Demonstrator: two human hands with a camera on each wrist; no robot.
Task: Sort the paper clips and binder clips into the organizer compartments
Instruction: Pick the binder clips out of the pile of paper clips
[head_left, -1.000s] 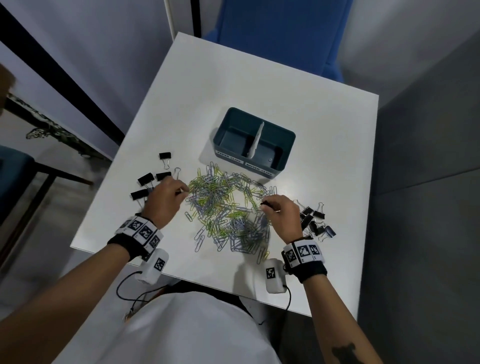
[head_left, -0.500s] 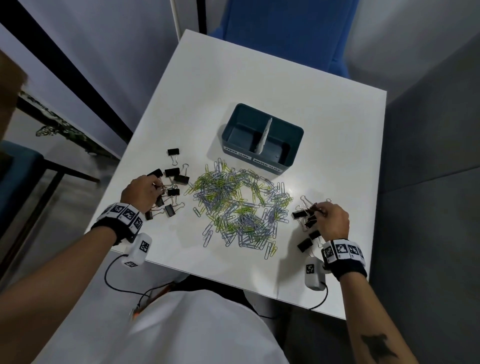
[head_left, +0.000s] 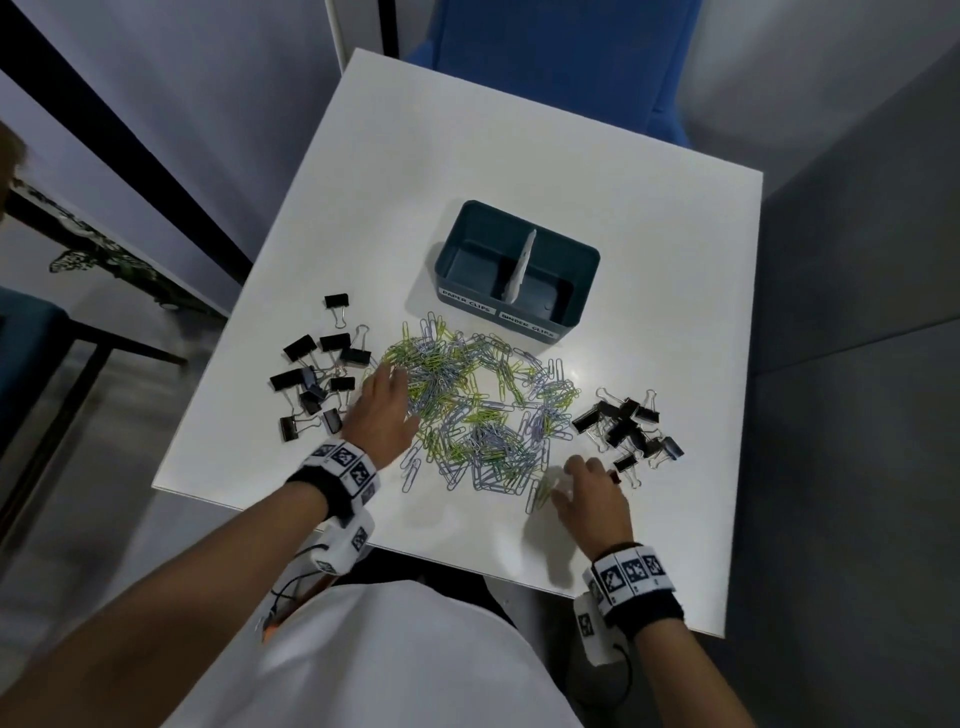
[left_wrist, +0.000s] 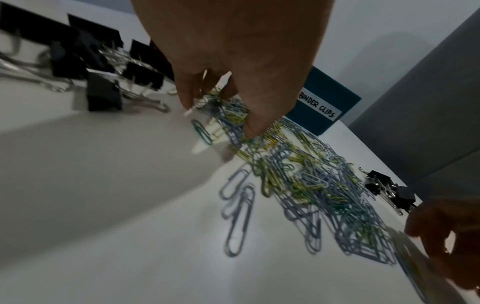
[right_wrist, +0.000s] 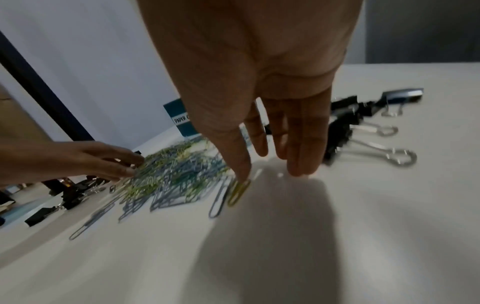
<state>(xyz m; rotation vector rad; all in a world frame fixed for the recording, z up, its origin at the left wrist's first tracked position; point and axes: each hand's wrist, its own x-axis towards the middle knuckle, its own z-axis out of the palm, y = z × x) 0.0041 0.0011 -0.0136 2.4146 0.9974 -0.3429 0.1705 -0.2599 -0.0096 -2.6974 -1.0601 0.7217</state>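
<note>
A teal two-compartment organizer (head_left: 584, 293), labelled PAPER CLIPS on the left and BINDER CLIPS on the right, stands mid-table with both compartments empty. In front of it lies a wide pile of green and blue paper clips (head_left: 478, 410). Black binder clips lie in a left group (head_left: 317, 374) and a right group (head_left: 628, 423). My left hand (head_left: 387, 379) has its fingertips (left_wrist: 253, 131) down in the pile's left edge. My right hand (head_left: 571, 480) is spread at the pile's near right corner, its thumb tip on a yellow paper clip (right_wrist: 237, 192).
The white table (head_left: 519, 130) ends close to my body and drops off on the left and right. A blue chair back (head_left: 571, 52) stands beyond the far edge. Grey floor and wall lie to the right.
Both hands have left the binder clip groups at the sides and come inward to the edges of the paper clip pile. The camera view has shifted slightly.
</note>
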